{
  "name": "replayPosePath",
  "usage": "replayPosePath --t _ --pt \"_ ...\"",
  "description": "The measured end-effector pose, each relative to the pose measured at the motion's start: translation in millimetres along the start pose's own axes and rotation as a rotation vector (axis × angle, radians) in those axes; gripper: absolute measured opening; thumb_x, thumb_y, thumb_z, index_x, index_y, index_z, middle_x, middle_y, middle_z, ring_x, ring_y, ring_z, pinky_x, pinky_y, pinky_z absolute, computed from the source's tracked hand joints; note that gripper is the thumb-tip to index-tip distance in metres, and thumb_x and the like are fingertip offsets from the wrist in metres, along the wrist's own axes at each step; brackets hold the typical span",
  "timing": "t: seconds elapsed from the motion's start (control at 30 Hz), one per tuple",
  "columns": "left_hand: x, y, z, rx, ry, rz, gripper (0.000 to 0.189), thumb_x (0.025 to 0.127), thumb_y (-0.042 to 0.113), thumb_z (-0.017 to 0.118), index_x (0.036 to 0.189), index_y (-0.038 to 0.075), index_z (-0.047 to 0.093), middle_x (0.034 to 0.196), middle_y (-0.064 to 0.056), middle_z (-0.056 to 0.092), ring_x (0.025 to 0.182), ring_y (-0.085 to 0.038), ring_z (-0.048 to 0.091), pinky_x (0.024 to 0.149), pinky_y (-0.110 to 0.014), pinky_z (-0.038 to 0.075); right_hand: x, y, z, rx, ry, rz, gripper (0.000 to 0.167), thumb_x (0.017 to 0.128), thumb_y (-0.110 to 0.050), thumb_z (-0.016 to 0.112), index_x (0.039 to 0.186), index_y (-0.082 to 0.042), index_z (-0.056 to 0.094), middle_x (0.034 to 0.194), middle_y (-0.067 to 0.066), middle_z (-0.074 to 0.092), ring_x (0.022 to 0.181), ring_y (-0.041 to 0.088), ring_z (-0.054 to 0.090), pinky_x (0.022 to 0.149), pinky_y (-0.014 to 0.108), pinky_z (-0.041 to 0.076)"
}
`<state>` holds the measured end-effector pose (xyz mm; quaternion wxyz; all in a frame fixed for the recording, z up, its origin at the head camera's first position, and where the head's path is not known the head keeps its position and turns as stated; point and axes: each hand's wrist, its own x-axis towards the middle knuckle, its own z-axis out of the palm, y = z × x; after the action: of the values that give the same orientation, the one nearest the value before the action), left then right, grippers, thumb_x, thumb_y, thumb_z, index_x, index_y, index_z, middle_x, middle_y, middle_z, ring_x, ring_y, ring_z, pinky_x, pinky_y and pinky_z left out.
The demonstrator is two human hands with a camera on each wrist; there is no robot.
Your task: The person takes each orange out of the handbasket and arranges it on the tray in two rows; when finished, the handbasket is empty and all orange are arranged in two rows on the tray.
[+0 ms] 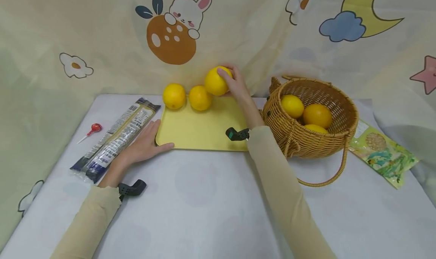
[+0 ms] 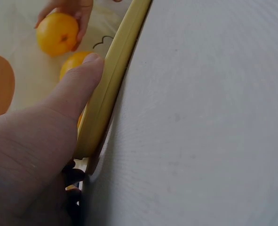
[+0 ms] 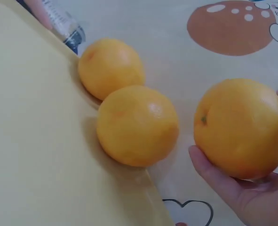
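My right hand grips an orange above the back edge of a yellow tray. In the right wrist view, fingers wrap the held orange from below and the side. Two more oranges sit side by side at the tray's back edge. My left hand rests against the tray's near left corner, thumb straight along the front rim and fingers along the left side. From the left wrist, the thumb lies on the tray's rim; the other fingers are mostly hidden.
A wicker basket with several oranges stands right of the tray, its handle hanging down in front. Beside it lies a green food packet. Left of the tray are a long plastic packet and a red lollipop. A printed cloth hangs behind.
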<state>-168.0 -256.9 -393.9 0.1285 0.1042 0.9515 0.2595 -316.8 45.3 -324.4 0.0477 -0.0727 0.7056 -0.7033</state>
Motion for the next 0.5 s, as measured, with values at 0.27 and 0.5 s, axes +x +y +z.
replayPosePath --t 0.27,0.5 --pt "-0.8 0.7 -0.4 -0.001 0.004 0.004 0.111 0.087 0.062 0.059 0.155 0.000 -0.003 0.162 -0.024 -0.001 0.151 -0.041 -0.003 0.121 -0.060 0.003 -4.9 8.5 -3.8 -0.020 0.082 0.025 0.037 0.099 -0.038 0.052 0.135 -0.030 0.054 0.146 -0.004 0.043 0.117 0.031 0.055 0.085 0.059 0.055" --pt "-0.3 2.1 0.5 -0.009 0.007 0.013 0.110 0.087 0.060 0.060 0.154 -0.001 -0.002 0.162 -0.025 -0.001 0.150 -0.042 -0.002 0.121 -0.060 0.004 -6.8 14.4 -3.7 -0.101 0.038 0.049 0.038 0.101 -0.039 0.046 0.137 -0.028 0.051 0.145 0.000 0.043 0.111 0.027 0.055 0.079 0.050 0.057"
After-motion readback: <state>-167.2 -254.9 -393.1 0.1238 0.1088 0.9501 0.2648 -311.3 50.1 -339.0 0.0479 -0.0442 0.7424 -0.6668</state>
